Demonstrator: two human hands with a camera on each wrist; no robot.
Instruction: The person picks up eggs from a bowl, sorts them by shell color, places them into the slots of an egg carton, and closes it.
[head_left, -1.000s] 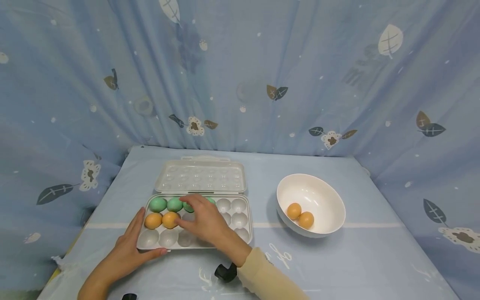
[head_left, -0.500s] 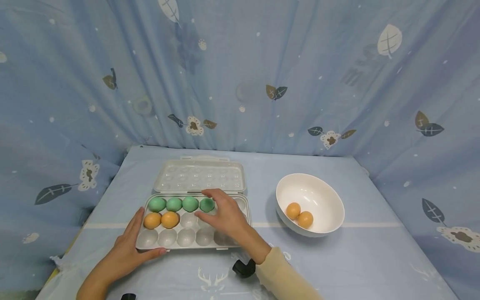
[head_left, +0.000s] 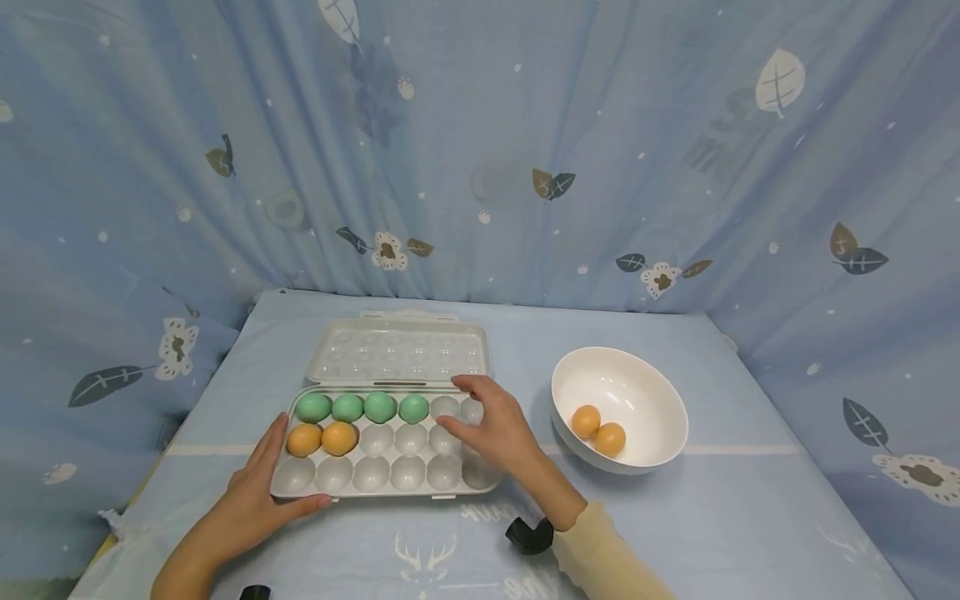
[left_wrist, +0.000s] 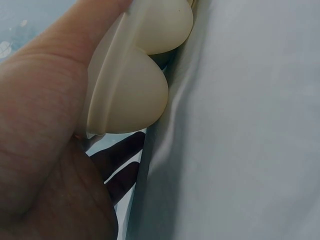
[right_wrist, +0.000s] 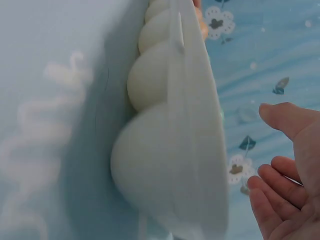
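A pale plastic egg tray (head_left: 390,497) lies with its clear lid (head_left: 400,350) folded back. Several green egg-shaped pieces (head_left: 380,407) sit in its back row, starting from the left. Two orange balls (head_left: 340,439) fill the left cups of the middle row. Against the tray's front left corner rests my left hand (head_left: 251,496), fingers straight along the side and thumb by the front edge. My right hand (head_left: 498,425) hovers over the tray's right end, thumb and fingers apart, holding nothing. The right wrist view shows this hand (right_wrist: 292,195) beside the tray rim with loosely bent fingers.
Right of the tray stands a white bowl (head_left: 652,408) with two orange balls (head_left: 597,430) in it. A light blue cloth (head_left: 712,525) covers the table. Patterned blue curtains (head_left: 480,167) close off the back and sides.
My right hand has moved rightward over the tray, from above the orange balls to the right end, uncovering the back-row green pieces. My left hand has stayed at the corner.
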